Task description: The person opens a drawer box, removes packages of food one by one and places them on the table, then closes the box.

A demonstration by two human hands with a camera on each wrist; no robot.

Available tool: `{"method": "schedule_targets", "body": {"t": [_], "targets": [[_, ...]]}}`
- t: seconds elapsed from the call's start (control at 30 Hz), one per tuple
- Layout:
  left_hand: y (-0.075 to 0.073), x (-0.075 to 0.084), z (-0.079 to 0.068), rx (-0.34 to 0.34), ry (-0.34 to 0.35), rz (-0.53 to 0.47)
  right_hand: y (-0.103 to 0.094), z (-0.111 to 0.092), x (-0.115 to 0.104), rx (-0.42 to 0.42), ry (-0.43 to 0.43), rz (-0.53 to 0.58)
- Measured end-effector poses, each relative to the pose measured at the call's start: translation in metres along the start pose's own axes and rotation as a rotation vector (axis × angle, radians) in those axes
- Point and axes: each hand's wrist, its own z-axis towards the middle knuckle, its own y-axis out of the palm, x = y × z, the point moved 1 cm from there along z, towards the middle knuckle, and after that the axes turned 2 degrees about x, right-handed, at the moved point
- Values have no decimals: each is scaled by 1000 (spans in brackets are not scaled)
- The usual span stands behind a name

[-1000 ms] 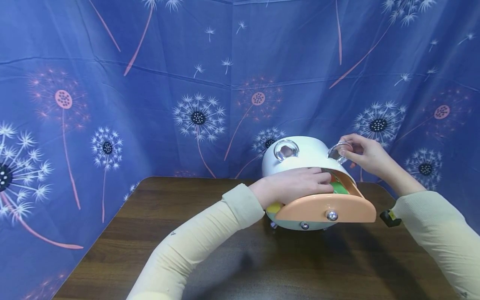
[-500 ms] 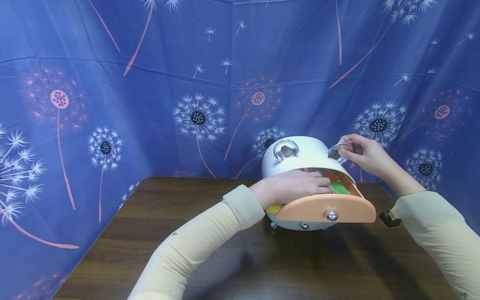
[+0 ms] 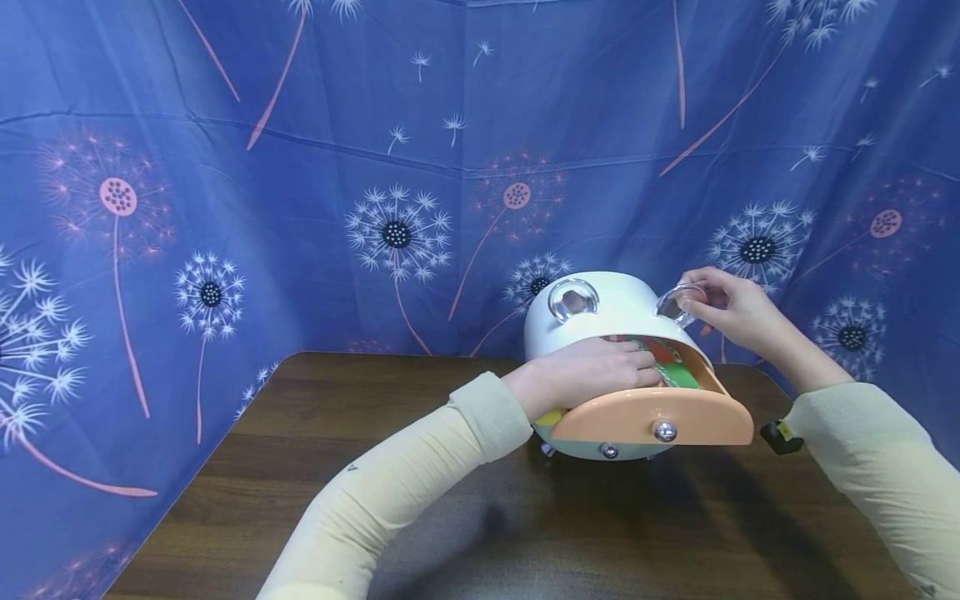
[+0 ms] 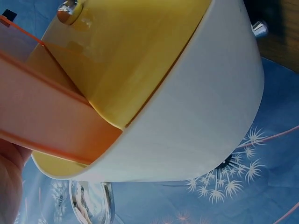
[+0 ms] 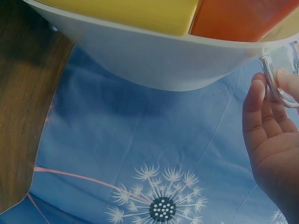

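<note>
A small white rounded drawer box (image 3: 618, 300) has two silver ring ears on top. Its orange drawer (image 3: 600, 419) is pulled out, with a silver knob (image 3: 664, 431) on the front. My left hand (image 3: 588, 371) reaches into that drawer beside a green and red packet (image 3: 679, 376); the fingertips and thumb are out of sight, so any hold is unclear. At the right ear, my right hand (image 3: 733, 312) pinches the silver ring (image 3: 666, 307) between thumb and fingers. The right wrist view also shows that ring (image 5: 270, 84) in the fingers.
Under the orange drawer sits a lower drawer with its own small knob (image 3: 609, 451). A yellow drawer front (image 4: 149, 51) shows in the left wrist view. The box stands on short silver feet on a brown wooden table (image 3: 450, 517), before a blue dandelion-print cloth (image 3: 315, 217).
Inside the drawer, more of the red and green packet has come into view beside the left fingers, which have shifted slightly left. The right hand stays on the ring.
</note>
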Motion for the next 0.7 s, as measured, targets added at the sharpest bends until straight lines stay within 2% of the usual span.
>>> {"method": "schedule_targets", "body": {"t": [0.4, 0.7], "targets": [[-1, 1, -1, 29, -45, -27, 0, 0, -1, 6, 0, -5], [-4, -2, -5, 61, -115, -124, -1, 0, -1, -10, 0, -6]]}}
